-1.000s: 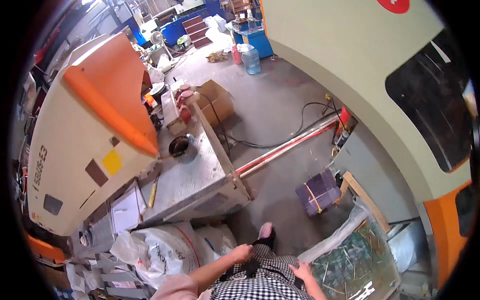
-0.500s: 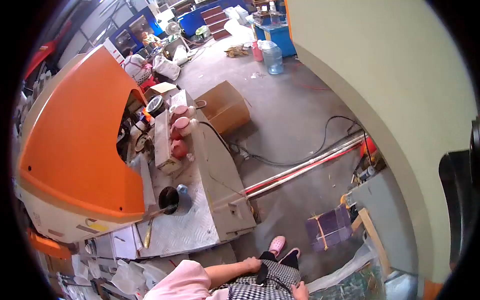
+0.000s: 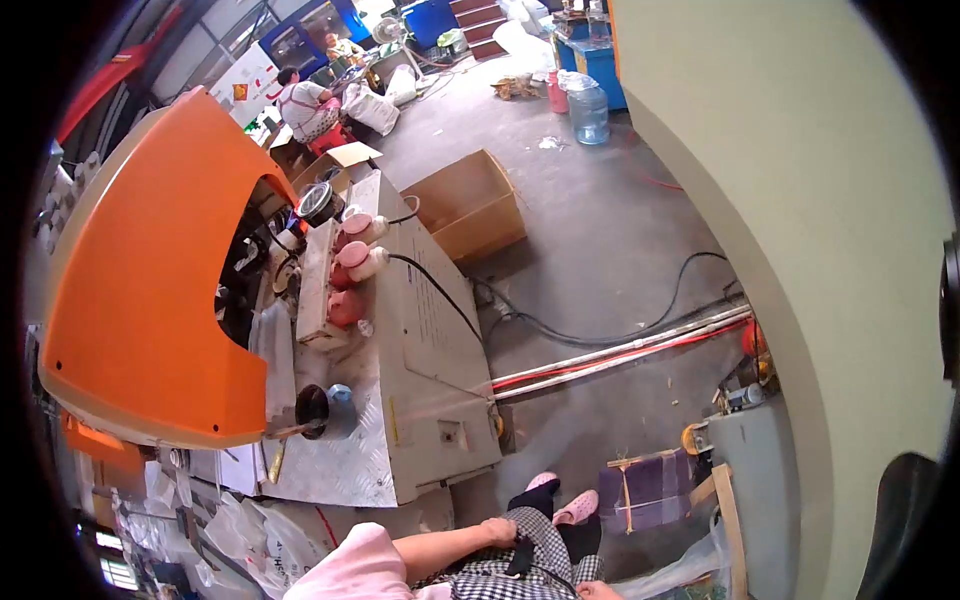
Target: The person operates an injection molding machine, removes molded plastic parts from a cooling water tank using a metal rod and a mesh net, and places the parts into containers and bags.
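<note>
My left hand [image 3: 499,532], at the end of a bare forearm and pink sleeve [image 3: 352,565], is closed against the front of a black-and-white checked apron [image 3: 490,580]. Beside its fingers hangs a dark piece like a strap or tie [image 3: 521,555]; what lies inside the fingers is hidden. Low at the bottom edge, my right hand [image 3: 597,590] is cut off by the frame, its visible part curled beside the apron. A thin dark cord runs across the cloth toward it. Pink clogs [image 3: 577,507] show below the apron.
An orange-topped machine [image 3: 160,290] stands left; its metal ledge [image 3: 350,450] holds a dark cup [image 3: 312,408]. A pale machine panel [image 3: 800,200] fills the right. White pipes [image 3: 620,350] and a black cable cross the floor. A purple crate [image 3: 655,490] stands near my feet. Two people sit far back.
The view has shifted, so the bench and floor sit differently. My left hand stays at the apron; my right hand is lower in the frame and more cut off. The feet have moved.
</note>
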`<state>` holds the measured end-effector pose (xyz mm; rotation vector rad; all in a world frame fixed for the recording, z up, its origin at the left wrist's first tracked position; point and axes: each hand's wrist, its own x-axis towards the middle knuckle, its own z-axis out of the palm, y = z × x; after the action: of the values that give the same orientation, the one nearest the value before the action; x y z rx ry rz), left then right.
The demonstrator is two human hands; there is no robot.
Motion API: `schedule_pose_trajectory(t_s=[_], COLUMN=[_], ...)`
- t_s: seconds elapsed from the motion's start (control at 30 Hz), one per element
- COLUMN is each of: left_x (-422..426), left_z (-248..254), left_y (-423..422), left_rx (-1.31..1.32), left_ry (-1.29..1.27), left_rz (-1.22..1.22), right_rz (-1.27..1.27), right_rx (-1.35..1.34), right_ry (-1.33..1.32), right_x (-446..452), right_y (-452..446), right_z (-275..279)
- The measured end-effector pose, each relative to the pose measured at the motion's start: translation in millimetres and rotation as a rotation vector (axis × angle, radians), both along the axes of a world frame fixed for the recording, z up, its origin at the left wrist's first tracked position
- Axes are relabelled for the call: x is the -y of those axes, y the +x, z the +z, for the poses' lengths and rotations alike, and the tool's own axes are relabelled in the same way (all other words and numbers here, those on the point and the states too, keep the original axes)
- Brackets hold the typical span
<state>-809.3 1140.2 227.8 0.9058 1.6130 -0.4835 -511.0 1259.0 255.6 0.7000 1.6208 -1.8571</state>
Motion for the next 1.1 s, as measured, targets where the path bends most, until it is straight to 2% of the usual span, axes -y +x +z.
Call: schedule_pose_trajectory(t_s=[0.07,0.1,0.13,0.2,0.23,0.3,0.33,0.4,0.47,0.53,0.57,0.6,0.67,0.7,0.73,0.83,1.1], left_x=[-21,-27,-21,-33,-44,-80,-83,-93,-97,-87,-77,-62,-55,-52,-32,-38,-74], left_z=[16,13,-11,-2,14,38,30,23,16,-4,-33,-58,-60,-61,-92,-57,-52], left_y=[-1,-3,-1,-8,-18,-50,-57,-70,-80,-87,-87,-83,-87,-87,-76,-62,-87], left_rx=[0.138,0.172,0.187,0.191,0.193,0.549,0.55,0.758,0.739,0.908,0.832,0.83,0.632,0.662,0.803,0.586,0.595], left_ry=[-0.01,-0.039,-0.027,-0.005,-0.013,0.178,0.172,0.173,0.21,0.309,0.471,0.466,0.48,0.385,0.359,0.197,0.136], left_rz=[0.0,-0.018,-0.118,-0.057,-0.053,-0.271,-0.262,-0.326,-0.358,-0.082,-0.307,-0.294,-0.054,-0.129,-0.118,0.009,0.097], right_rz=[0.069,0.03,-0.012,-0.052,-0.081,-0.116,-0.11,-0.245,-0.291,-0.305,-0.317,-0.31,-0.319,-0.317,-0.317,-0.307,-0.283], right_rx=[0.024,0.057,0.085,0.112,-0.047,-0.333,-0.334,0.078,0.241,0.281,0.282,0.274,0.273,0.272,0.272,0.274,0.312], right_ry=[-0.034,-0.038,-0.039,-0.049,0.141,0.505,0.496,0.199,0.121,0.103,0.097,0.095,0.077,0.072,0.064,0.048,0.016], right_x=[-1,-3,-7,-7,-1,-6,-8,-16,-26,-35,-37,-41,-42,-44,-47,-53,-77], right_y=[5,4,1,-1,4,-9,-22,-41,-73,-109,-126,-142,-172,-186,-200,-231,-260], right_z=[-21,-22,-24,-38,-52,-54,-51,-44,-44,-47,-50,-52,-61,-65,-69,-80,-99])
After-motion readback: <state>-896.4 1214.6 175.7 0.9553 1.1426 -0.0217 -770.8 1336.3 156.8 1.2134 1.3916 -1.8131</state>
